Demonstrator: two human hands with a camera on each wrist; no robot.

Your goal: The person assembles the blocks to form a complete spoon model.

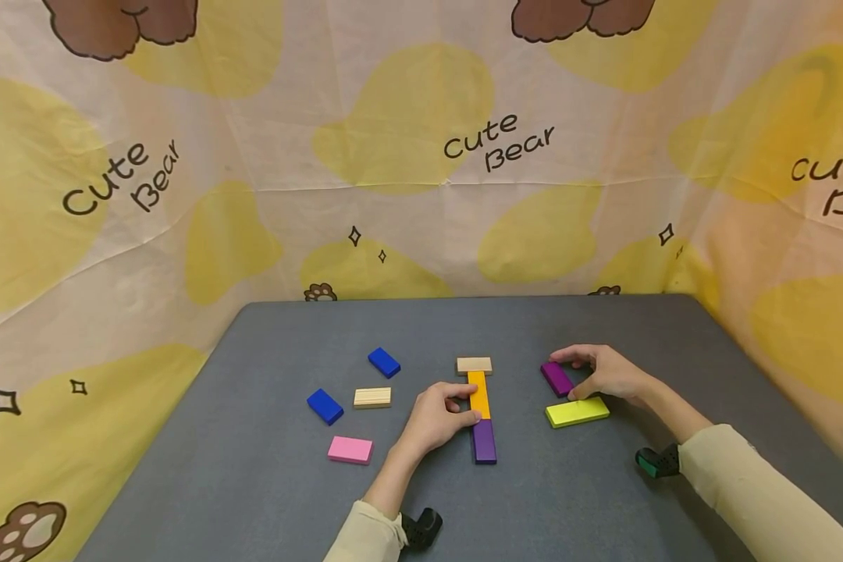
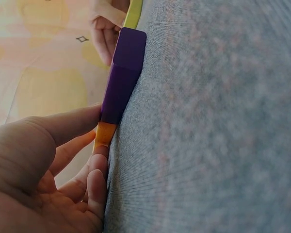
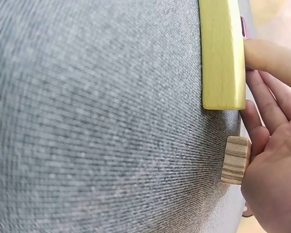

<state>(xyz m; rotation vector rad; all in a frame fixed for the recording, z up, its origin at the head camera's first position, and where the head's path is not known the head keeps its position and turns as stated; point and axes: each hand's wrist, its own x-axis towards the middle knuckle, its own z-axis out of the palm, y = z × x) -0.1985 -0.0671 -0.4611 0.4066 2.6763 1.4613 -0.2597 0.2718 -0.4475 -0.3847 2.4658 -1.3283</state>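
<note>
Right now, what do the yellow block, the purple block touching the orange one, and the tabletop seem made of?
Yellow block: probably painted or stained wood, smooth; faint grain shows. Purple block: smooth, satin-looking, even colour; painted wood or plastic, I can't tell. Tabletop: apparently matte grey woven fabric, given its fine ribbed texture.

I wear pale cream sleeves: my left sleeve (image 1: 367,535) at six o'clock in the head view, my right sleeve (image 1: 766,484) at four. At their ends sit small black devices, the left device (image 1: 423,529) curved, the right device (image 1: 666,459) showing a green face (image 1: 648,466) toward eight.
</note>
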